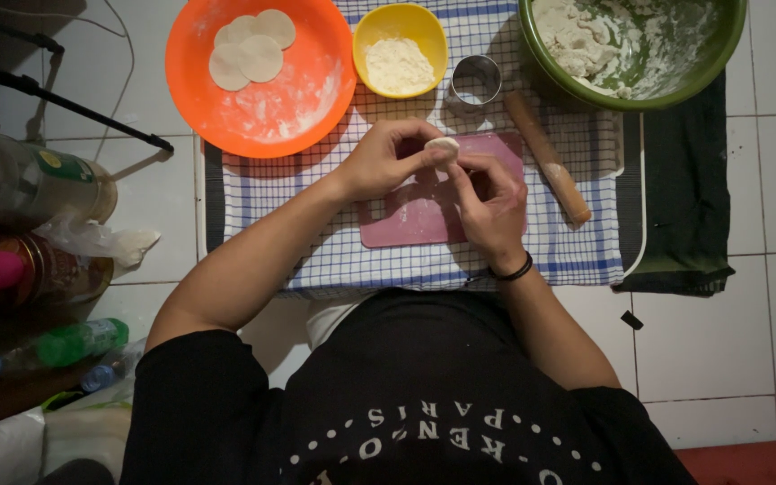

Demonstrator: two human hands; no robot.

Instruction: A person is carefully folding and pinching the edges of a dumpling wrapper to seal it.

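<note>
left hand: we curl it over the pink board, fingers bent in and nearly closed, thumb and fingertips pinching one side of a small piece of dough.
right hand: we hold it just beside the left, touching it at the fingertips, fingers folded close with the thumb and forefinger pressed on the other side of the same piece; a black band sits on its wrist.
dough piece: pale, small and rounded, it sits between the two sets of fingertips, raised above the board; how it is folded we cannot tell.
pink board: flat under both hands, lying on the checked cloth.
checked cloth: blue and white, spread beneath the board and reaching past both hands on either side.
rolling pin: wooden, lying slanted on the cloth just beyond the right hand, apart from it.
metal ring cutter: standing on the cloth ahead of the right hand, beside the far end of the pin.
yellow bowl: ahead of the hands, holding a heap of white flour.
orange bowl: ahead of the left hand and to its outer side, dusted with flour, with a few flat round dough discs overlapping at its far edge.
green bowl: ahead of the right hand and to its outer side, holding lumps of dough and smeared flour.
bottles: well away on the left hand's side, lying among jars and bags.
</note>
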